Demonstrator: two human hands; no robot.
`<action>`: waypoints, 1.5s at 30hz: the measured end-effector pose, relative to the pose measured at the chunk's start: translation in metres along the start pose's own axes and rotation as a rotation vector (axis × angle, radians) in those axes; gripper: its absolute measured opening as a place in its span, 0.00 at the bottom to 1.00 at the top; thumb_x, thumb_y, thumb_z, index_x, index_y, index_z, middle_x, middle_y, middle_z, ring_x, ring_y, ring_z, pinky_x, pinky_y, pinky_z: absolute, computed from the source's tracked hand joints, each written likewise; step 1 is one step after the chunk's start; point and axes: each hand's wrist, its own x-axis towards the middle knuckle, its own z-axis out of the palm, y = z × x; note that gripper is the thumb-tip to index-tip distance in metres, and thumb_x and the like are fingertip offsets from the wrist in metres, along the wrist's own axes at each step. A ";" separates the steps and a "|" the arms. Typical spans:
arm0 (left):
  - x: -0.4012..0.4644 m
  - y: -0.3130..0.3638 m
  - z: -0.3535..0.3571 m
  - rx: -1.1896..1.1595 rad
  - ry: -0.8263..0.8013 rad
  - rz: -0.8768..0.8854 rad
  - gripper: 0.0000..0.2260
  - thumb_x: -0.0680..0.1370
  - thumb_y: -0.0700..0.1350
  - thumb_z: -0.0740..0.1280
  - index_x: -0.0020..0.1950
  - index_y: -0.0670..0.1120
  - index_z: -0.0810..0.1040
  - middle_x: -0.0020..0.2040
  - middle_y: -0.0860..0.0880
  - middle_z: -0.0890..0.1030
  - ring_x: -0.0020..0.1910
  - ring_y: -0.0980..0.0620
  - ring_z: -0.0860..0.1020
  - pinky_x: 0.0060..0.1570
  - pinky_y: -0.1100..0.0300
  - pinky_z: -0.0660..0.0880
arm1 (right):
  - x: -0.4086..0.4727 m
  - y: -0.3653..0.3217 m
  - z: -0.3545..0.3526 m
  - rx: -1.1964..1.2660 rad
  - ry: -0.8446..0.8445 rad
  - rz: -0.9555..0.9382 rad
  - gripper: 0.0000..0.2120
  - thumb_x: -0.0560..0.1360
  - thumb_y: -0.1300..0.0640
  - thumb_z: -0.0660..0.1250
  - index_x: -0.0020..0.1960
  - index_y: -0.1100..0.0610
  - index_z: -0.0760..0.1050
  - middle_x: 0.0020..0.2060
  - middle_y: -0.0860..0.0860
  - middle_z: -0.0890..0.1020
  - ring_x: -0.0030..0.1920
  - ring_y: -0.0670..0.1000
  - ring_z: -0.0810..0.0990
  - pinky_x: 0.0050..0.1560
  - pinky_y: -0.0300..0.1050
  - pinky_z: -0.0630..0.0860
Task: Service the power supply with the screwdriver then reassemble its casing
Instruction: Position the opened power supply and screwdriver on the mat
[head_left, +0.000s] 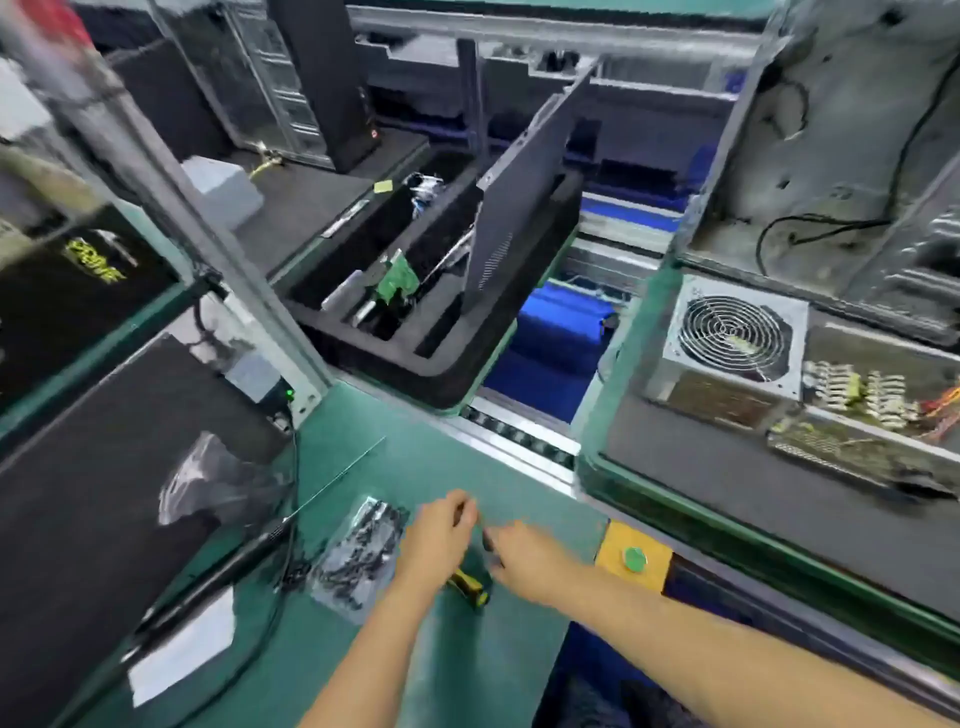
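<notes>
Both forearms are reaching forward over the green counter (426, 467). The left hand (439, 535) is curling its fingers around the yellow-handled screwdriver (470, 587); the right hand (524, 558) is pinching its dark shaft. The power supply (727, 348) is sitting far right, well apart

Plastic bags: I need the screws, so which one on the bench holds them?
The flat bag on the green mat beside the left hand; the other bag, crumpled, looks empty.
</notes>
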 end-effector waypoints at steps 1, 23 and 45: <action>0.000 -0.008 -0.002 -0.018 0.007 -0.005 0.14 0.82 0.48 0.61 0.42 0.42 0.75 0.36 0.42 0.78 0.41 0.40 0.77 0.41 0.49 0.70 | 0.005 -0.009 0.005 -0.007 -0.020 -0.001 0.15 0.78 0.54 0.61 0.59 0.63 0.69 0.54 0.62 0.77 0.52 0.62 0.78 0.46 0.51 0.73; 0.035 0.165 0.041 -0.123 -0.114 0.750 0.06 0.79 0.43 0.67 0.50 0.46 0.84 0.42 0.47 0.81 0.45 0.45 0.78 0.49 0.49 0.71 | -0.122 0.151 -0.116 -0.128 0.326 0.347 0.20 0.76 0.36 0.59 0.54 0.49 0.77 0.48 0.48 0.81 0.50 0.53 0.78 0.36 0.46 0.69; 0.062 0.397 0.151 0.478 -0.532 1.052 0.25 0.66 0.62 0.76 0.55 0.49 0.77 0.52 0.54 0.79 0.53 0.51 0.76 0.51 0.53 0.74 | -0.256 0.377 -0.138 0.627 0.746 0.541 0.18 0.77 0.52 0.65 0.34 0.62 0.69 0.26 0.52 0.68 0.30 0.51 0.67 0.34 0.46 0.61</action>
